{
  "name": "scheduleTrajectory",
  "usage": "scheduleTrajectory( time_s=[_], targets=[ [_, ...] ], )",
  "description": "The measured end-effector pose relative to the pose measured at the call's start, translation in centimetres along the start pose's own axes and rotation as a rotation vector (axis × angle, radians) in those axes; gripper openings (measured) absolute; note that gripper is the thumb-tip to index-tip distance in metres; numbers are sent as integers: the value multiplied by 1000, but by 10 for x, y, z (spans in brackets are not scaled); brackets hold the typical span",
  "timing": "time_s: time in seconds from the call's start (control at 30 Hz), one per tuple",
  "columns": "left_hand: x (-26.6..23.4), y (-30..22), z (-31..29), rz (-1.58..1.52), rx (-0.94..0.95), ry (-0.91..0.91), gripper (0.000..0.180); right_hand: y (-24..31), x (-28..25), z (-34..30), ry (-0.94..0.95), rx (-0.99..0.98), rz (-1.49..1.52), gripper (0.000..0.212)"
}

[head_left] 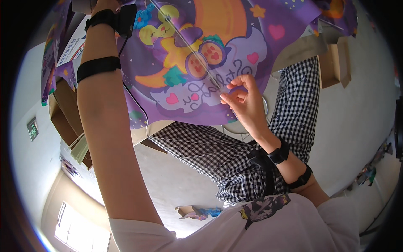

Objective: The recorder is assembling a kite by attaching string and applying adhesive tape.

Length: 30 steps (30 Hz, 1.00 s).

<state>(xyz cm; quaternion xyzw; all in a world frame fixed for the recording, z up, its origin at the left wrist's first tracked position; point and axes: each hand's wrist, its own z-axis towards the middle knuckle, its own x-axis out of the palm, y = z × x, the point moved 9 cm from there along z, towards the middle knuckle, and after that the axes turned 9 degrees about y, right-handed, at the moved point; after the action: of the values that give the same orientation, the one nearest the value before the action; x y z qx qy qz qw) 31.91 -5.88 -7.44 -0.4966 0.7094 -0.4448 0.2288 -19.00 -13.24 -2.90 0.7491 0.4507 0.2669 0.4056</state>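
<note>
At twelve o'clock we have a purple printed sheet (239, 54), a pale strand (201, 64) crossing it. Our right hand (247, 105), toward two, nearly closes thumb and forefinger there, grip unclear; our left hand (108, 5), at eleven, is too cropped to tell. A loose pinch could drop the strand.

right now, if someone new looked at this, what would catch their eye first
Probably the bright purple sheet filling the upper middle, printed with a cartoon animal and an orange moon. Next, the right hand, thumb and index finger close together over the sheet's lower right part, and the black-and-white checked trousers below it. The long left forearm with black straps also stands out at left.
</note>
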Motion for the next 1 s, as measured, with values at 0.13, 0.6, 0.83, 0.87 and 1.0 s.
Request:
scheduleTrajectory(
  time_s=[0.13,0.6,0.83,0.87,1.0],
  targets=[
    [1,-1,9,-31,39,127,5,0,-5,3,-36,-131,-10,34],
    [0,-4,6,34,64,219,6,1,0,5,-95,-20,-103,29],
    [-5,1,22,10,17,129,4,1,-1,7,-122,-67,-141,28],
    [-2,5,20,5,-11,73,4,1,-3,8,-128,-66,-151,28],
    [-5,10,21,-67,-185,72,5,0,0,10,-131,-70,-168,27]
  ],
)
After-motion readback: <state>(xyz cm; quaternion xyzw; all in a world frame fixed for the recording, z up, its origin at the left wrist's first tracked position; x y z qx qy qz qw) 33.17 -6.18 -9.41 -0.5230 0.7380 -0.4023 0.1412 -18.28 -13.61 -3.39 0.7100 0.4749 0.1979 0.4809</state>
